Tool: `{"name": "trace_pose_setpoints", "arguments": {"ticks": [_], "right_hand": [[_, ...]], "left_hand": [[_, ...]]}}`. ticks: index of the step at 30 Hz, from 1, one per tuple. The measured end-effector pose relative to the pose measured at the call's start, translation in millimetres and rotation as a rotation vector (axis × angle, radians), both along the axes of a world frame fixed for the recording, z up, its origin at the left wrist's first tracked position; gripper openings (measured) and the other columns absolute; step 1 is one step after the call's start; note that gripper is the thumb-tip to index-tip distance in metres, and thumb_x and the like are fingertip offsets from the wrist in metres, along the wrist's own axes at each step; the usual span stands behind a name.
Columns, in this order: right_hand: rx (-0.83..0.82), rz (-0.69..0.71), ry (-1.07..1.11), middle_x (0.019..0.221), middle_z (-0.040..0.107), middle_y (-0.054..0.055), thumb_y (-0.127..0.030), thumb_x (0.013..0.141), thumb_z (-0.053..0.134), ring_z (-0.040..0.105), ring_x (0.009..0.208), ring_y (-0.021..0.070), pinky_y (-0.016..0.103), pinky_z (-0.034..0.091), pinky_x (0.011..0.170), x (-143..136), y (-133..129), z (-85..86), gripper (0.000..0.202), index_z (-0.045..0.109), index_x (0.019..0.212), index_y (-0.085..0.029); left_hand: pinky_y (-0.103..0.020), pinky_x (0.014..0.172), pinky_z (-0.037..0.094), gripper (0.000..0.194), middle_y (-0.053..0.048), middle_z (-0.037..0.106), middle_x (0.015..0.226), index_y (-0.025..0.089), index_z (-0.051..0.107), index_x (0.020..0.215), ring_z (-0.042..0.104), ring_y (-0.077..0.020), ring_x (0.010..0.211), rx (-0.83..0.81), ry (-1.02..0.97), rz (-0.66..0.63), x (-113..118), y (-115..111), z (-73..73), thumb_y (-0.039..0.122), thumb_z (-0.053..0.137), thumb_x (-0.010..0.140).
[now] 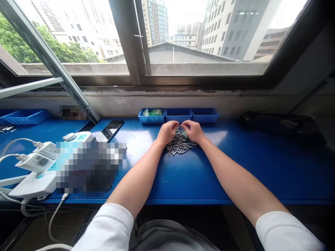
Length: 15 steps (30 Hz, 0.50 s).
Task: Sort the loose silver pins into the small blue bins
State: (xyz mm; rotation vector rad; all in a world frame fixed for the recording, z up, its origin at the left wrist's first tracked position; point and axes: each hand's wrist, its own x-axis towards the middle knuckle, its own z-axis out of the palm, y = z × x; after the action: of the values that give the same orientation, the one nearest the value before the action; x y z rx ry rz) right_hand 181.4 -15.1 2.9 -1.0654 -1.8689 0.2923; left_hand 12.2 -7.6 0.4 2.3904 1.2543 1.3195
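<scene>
A loose pile of thin silvery metal pins [180, 146], which look like rivets, lies on the blue tabletop [188, 179]. At the far side of this pile, my left hand [168, 132] is closed with its fingertips pinched together. My right hand [193, 131] mirrors it from the other side, also pinched, and the two sets of fingertips nearly meet. Something thin seems to sit between them, too small to make out. Partly beside my right hand, a bit of greenish material [184, 134] shows among the pins.
Behind my hands stand three blue bins: the left bin [151, 119] with green and clear plastic bags, a middle bin [178, 120] and a right bin [206, 119]. Leftward are a phone [113, 129] and a power strip [34, 186] with cables. A dark bag [282, 127] lies far right.
</scene>
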Motion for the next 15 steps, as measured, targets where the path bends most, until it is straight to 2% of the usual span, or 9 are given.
{"name": "trace_pose_setpoints", "arguments": {"ticks": [5, 11, 13, 15], "right_hand": [[-0.037, 0.007, 0.117, 0.077, 0.067, 0.003, -0.030, 0.079, 0.056, 0.059, 0.069, 0.0156, 0.027, 0.045, 0.061, -1.7, -2.6, 2.2, 0.017, 0.067, 0.085, -0.018], [-0.163, 0.034, 0.195, 0.071, 0.066, 0.002, -0.032, 0.073, 0.061, 0.057, 0.062, 0.0142, 0.025, 0.042, 0.053, 0.8, -4.6, 3.4, 0.018, 0.070, 0.080, -0.018], [-0.158, -0.003, 0.201, 0.074, 0.067, 0.003, -0.032, 0.073, 0.060, 0.058, 0.064, 0.0151, 0.026, 0.044, 0.056, 2.5, -4.2, 4.1, 0.020, 0.071, 0.081, -0.018], [-0.097, -0.090, 0.182, 0.082, 0.069, 0.004, -0.030, 0.074, 0.058, 0.060, 0.072, 0.0173, 0.029, 0.048, 0.064, 4.5, -2.7, 4.9, 0.022, 0.071, 0.086, -0.018]], "left_hand": [[-0.027, 0.083, 0.050, 0.020, -0.004, 0.071, 0.095, 0.019, 0.068, 0.096, 0.065, -0.0162, 0.088, -0.035, 0.033, -0.003, -1.8, -0.3, 0.5, 0.021, 0.050, 0.087], [-0.027, 0.084, 0.050, 0.021, -0.003, 0.071, 0.098, 0.020, 0.067, 0.097, 0.065, -0.0167, 0.090, -0.065, 0.068, 0.016, -1.4, -2.7, 4.1, 0.022, 0.049, 0.088], [-0.027, 0.086, 0.049, 0.022, -0.004, 0.070, 0.101, 0.020, 0.067, 0.099, 0.064, -0.0177, 0.094, -0.051, 0.065, 0.060, -2.2, -2.8, 5.9, 0.027, 0.050, 0.087], [-0.029, 0.090, 0.047, 0.024, -0.006, 0.069, 0.104, 0.019, 0.066, 0.101, 0.063, -0.0190, 0.097, -0.046, 0.059, 0.155, -5.4, -1.6, 7.3, 0.031, 0.050, 0.087]]}}
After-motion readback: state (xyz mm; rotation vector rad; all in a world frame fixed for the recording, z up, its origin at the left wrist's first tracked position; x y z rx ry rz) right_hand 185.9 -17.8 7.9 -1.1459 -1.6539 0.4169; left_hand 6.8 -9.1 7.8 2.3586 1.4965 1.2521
